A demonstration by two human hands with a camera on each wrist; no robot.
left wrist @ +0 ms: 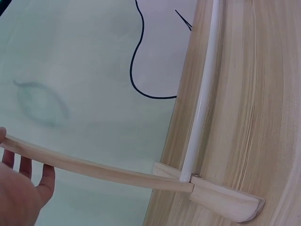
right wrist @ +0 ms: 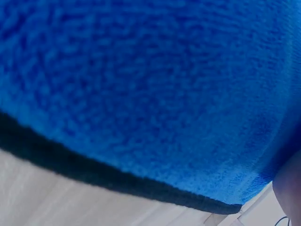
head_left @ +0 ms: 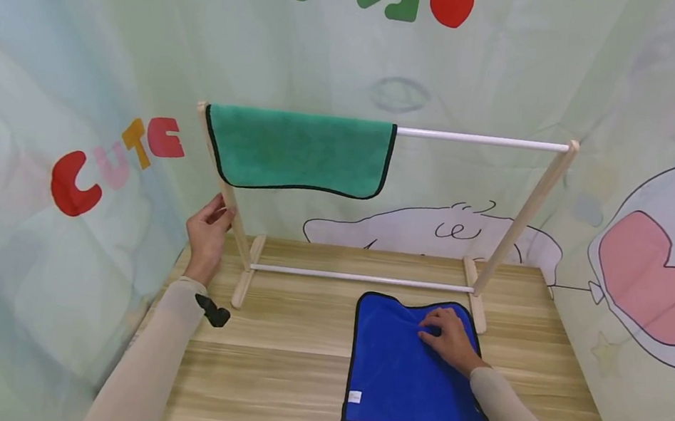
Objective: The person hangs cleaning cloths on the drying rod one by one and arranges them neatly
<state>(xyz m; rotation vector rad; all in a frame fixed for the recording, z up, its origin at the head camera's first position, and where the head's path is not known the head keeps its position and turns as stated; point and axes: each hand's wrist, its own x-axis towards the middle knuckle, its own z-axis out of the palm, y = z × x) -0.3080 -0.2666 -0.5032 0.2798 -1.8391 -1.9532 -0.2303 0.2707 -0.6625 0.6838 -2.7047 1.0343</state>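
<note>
A wooden drying rack (head_left: 527, 216) with white rods stands on the table. My left hand (head_left: 209, 230) holds its left upright (left wrist: 108, 173), with thumb and fingers on opposite sides in the left wrist view. Over the left half of the top rod hangs a green towel (head_left: 303, 152) with black edging. A blue towel (head_left: 397, 384), also black-edged, lies spread in front of the rack's right side. My right hand (head_left: 449, 338) pinches its upper part, where the cloth wrinkles. Blue cloth (right wrist: 150, 94) fills most of the right wrist view, hiding the fingertips.
The rack's top rod (head_left: 483, 140) is bare on the right. A lower rod (head_left: 360, 278) joins the two feet near the wood-grain table (head_left: 269, 373). Printed fabric walls (head_left: 655, 212) enclose the back and both sides.
</note>
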